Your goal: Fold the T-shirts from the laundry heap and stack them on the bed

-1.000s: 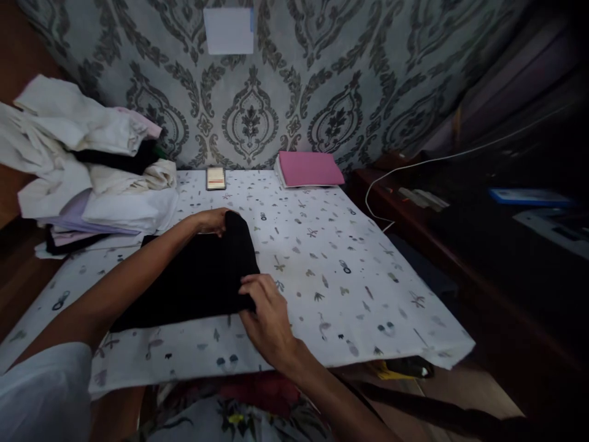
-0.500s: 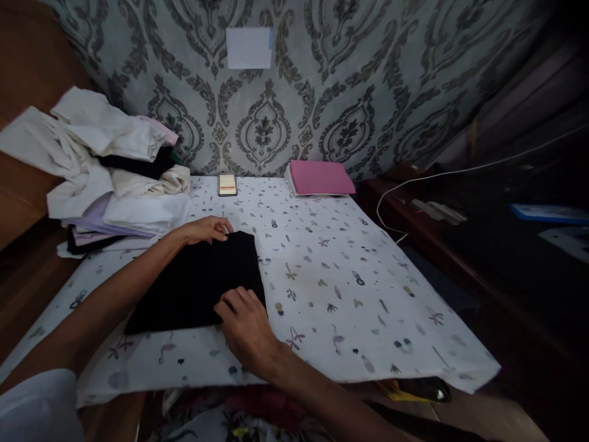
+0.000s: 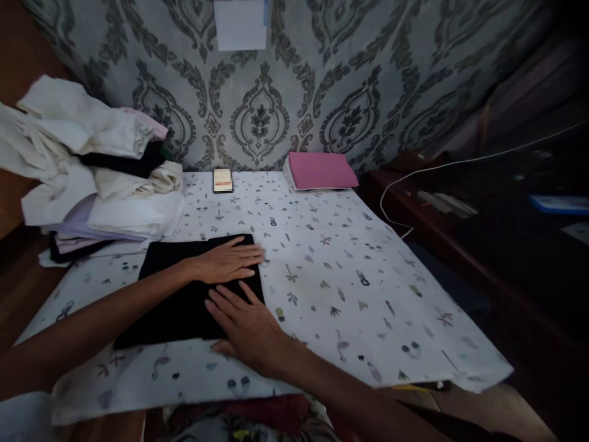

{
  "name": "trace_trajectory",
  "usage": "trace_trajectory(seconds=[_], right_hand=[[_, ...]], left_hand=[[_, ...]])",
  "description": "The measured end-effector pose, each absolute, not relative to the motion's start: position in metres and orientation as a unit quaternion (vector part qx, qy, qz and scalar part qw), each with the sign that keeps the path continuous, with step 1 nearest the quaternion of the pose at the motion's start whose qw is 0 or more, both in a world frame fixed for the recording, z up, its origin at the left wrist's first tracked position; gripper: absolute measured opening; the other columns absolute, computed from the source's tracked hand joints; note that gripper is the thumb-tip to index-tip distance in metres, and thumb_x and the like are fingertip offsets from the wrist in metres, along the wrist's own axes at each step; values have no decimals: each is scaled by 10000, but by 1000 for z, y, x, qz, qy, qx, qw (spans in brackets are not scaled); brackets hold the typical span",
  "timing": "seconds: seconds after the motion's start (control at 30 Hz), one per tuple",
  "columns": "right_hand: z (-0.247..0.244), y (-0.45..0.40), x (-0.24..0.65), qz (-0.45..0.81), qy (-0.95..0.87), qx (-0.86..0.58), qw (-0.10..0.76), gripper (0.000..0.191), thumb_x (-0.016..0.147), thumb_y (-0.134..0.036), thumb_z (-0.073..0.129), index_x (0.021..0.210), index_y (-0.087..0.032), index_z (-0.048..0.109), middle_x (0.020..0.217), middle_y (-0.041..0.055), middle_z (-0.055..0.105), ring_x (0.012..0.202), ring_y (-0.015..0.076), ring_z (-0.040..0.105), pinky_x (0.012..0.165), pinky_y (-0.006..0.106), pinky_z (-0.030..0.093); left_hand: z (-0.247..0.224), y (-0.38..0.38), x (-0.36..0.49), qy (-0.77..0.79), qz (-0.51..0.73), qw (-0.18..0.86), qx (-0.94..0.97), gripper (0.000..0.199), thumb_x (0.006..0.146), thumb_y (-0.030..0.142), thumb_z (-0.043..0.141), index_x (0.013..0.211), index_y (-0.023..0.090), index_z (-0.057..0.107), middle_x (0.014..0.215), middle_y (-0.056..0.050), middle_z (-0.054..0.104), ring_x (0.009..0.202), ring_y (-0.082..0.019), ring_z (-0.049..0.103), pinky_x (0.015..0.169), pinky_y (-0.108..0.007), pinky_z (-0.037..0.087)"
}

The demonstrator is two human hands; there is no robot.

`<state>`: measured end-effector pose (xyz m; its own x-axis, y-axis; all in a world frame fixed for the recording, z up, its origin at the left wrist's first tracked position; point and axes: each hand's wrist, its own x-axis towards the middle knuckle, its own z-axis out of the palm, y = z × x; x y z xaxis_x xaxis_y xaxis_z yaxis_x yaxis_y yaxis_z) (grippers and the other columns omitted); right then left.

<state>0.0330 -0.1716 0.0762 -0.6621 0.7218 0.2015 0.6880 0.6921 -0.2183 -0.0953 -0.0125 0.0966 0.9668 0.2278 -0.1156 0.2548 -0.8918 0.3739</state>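
Grip released, the left hand [image 3: 224,264] and right hand [image 3: 252,331] lie spread on the black cloth [image 3: 177,314], apparently smoothing it; further pressing calls for even palms.

The person wears a plain, pale, greyish-white sleeve [image 3: 26,418].

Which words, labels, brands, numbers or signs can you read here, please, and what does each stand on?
No text can be read with certainty.
Phone-like rectangle on the table: faint lines and an orange band, too small and blurred to read.
White panel on the wall: no legible marks.
Pink folder: no lettering visible.
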Motion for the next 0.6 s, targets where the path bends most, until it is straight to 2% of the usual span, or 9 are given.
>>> trace_trajectory(seconds=[0.13,0.23,0.3,0.4,0.5,0.53,0.6], right_hand=[[78,-174,30,66,-909,-394,118,730,989,-604,382,1528,-114,331,1595,130,342,1518,238,190,1237,523,147],[80,-178,27,63,-908,-394,124,737,981,-603,407,1515,-99,346,1582,150,364,1518,259,184,1228,560,149],[82,-184,27,68,-912,-379,142,716,977,-600,423,1497,-109,376,1573,142,386,1514,259,194,1226,550,166],[85,-197,36,82,-880,-415,217,590,1008,-514,419,1473,-150,413,1554,128,414,1487,241,258,1202,488,263],[84,-208,54,93,-748,-585,301,454,1034,-389,359,1385,-134,493,1369,171,560,1292,260,487,1043,460,431],[83,-210,60,96,-704,-636,302,425,1030,-391,360,1309,-131,548,1255,171,610,1176,273,547,969,464,461],[80,-211,68,101,-662,-691,272,382,1001,-454,418,1104,-156,633,1052,135,640,992,280,575,867,467,465]], left_hand=[[87,24,-82,143,-45,211,966,561,1044,481,227,1552,255,296,1643,-21,266,1539,-149,102,1222,-378,-27],[82,47,-75,174,-23,214,961,571,1041,493,190,1565,273,248,1656,-26,230,1536,-164,122,1220,-407,5],[79,57,-75,200,10,196,960,566,1038,492,180,1543,266,298,1635,-43,295,1517,-181,199,1216,-427,64],[78,61,-79,256,91,142,952,589,1025,506,188,1374,168,521,1457,-137,533,1383,-247,420,1145,-436,263],[85,55,-87,307,131,119,935,600,1005,544,208,1121,139,636,1157,-154,666,1119,-276,581,975,-408,416],[89,53,-89,317,122,131,932,585,993,567,238,1069,150,642,1087,-136,678,1041,-269,602,922,-392,435],[97,50,-94,327,81,179,924,552,942,623,340,1020,165,639,1010,-102,688,935,-249,617,841,-351,443]])
